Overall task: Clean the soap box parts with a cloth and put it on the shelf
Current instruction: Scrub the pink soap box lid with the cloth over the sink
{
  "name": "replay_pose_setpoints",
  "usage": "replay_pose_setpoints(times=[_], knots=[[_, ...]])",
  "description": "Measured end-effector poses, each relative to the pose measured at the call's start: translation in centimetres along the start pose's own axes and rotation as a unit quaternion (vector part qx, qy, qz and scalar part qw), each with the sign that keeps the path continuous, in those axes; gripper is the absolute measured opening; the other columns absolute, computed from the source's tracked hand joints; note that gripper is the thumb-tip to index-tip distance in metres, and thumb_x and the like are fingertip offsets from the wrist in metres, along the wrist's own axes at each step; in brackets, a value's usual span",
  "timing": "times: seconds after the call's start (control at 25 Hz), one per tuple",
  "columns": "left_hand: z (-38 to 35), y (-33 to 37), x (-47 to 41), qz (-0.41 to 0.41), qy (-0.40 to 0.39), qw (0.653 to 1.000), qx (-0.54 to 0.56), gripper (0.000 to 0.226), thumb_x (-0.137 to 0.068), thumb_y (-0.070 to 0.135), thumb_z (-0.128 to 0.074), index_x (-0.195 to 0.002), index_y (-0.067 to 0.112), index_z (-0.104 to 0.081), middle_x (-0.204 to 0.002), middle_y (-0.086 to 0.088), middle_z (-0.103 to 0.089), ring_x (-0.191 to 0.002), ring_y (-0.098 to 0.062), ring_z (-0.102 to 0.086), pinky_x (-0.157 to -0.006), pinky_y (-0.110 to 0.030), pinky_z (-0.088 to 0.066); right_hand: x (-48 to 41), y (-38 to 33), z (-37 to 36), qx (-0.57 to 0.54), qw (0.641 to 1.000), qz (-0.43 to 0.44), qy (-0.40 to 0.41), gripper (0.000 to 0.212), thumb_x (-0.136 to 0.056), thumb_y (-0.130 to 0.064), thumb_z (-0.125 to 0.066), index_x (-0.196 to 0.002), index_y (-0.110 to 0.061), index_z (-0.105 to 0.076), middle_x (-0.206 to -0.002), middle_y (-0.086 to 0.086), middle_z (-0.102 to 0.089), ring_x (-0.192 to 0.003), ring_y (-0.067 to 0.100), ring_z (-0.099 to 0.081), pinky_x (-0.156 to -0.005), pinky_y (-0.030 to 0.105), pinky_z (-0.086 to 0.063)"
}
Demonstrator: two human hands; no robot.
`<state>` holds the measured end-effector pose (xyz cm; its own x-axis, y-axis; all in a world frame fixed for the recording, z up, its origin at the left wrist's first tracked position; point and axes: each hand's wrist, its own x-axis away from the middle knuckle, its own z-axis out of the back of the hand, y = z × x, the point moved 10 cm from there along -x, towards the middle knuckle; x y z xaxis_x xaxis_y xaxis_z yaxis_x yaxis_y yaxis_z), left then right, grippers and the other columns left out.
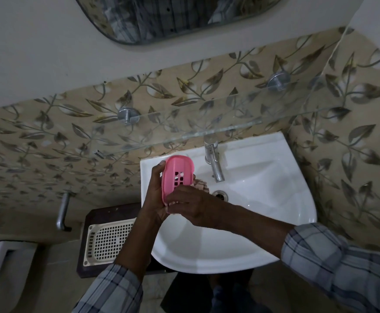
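I see my left hand (154, 190) curled round the pink soap box tray (177, 175), holding it upright on its end above the left rim of the sink (263, 233). My right hand (191, 205) grips a cloth (200, 185), pressed against the tray's lower end. The glass shelf (207, 132) runs along the wall above the tap (215, 163).

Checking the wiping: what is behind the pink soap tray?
A cloth shows past the right edge of the pink soap tray, gripped by the right hand. The rest behind the tray is hidden.
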<state>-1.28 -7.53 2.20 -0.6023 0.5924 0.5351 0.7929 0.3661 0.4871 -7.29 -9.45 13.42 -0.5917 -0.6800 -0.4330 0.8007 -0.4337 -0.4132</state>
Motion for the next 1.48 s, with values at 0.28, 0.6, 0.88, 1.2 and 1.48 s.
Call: replay_pose_setpoints(times=[0.28,0.6,0.88,1.2,1.48], knots=[[1.3,1.2,-0.3,-0.038,0.022,0.999,-0.006,0.071,-0.057,0.055,-0.084,-0.106,0.004,-0.072,-0.096,-0.015,-0.071,-0.086,-0.028,-0.07,-0.075,-0.038,-0.058,-0.6,3.7,4.4,-0.086,0.975,-0.187,0.083,0.024,-0.081,0.004,-0.073,-0.103,-0.004,-0.074,-0.103,0.013,-0.057,-0.088,0.021,-0.061,-0.075,0.032,-0.053],[2.2,3.7,1.1,-0.099,-0.041,0.994,0.034,0.086,-0.058,0.056,-0.085,-0.123,0.002,-0.068,-0.113,-0.02,-0.07,-0.099,-0.033,-0.069,-0.093,-0.045,-0.054,3.4,8.8,5.3,-0.106,0.922,-0.373,0.015,0.018,-0.086,-0.02,-0.074,-0.103,-0.016,-0.074,-0.103,0.007,-0.063,-0.094,0.019,-0.062,-0.084,0.028,-0.049],[2.3,0.8,-0.2,-0.061,-0.003,0.996,0.072,0.082,-0.08,0.059,-0.066,-0.14,0.004,-0.052,-0.13,-0.023,-0.059,-0.118,-0.04,-0.056,-0.106,-0.058,-0.041,1.8,9.9,9.7,-0.296,0.817,-0.442,0.223,0.043,-0.085,-0.06,-0.059,-0.091,-0.018,-0.061,-0.083,0.001,-0.069,-0.079,0.02,-0.066,-0.074,0.045,-0.053],[0.3,-3.0,0.1,0.02,-0.116,0.989,0.095,0.08,-0.092,0.062,-0.037,-0.147,0.004,-0.043,-0.15,-0.032,-0.04,-0.133,-0.056,-0.04,-0.109,-0.071,-0.027,-2.3,8.6,10.8,-0.124,0.93,-0.332,0.095,0.025,-0.098,-0.05,-0.05,-0.103,-0.029,-0.038,-0.085,-0.009,-0.065,-0.072,-0.002,-0.063,-0.06,0.022,-0.049],[0.8,-3.7,-0.1,-0.013,-0.074,0.994,0.08,0.076,-0.065,0.047,-0.086,-0.124,0.004,-0.068,-0.12,-0.025,-0.068,-0.104,-0.04,-0.068,-0.087,-0.054,-0.055,5.2,7.1,0.4,-0.129,0.897,-0.424,0.008,0.109,-0.07,-0.061,-0.072,-0.155,-0.026,-0.013,-0.152,-0.003,-0.04,-0.135,0.016,-0.043,-0.104,0.035,-0.047]])
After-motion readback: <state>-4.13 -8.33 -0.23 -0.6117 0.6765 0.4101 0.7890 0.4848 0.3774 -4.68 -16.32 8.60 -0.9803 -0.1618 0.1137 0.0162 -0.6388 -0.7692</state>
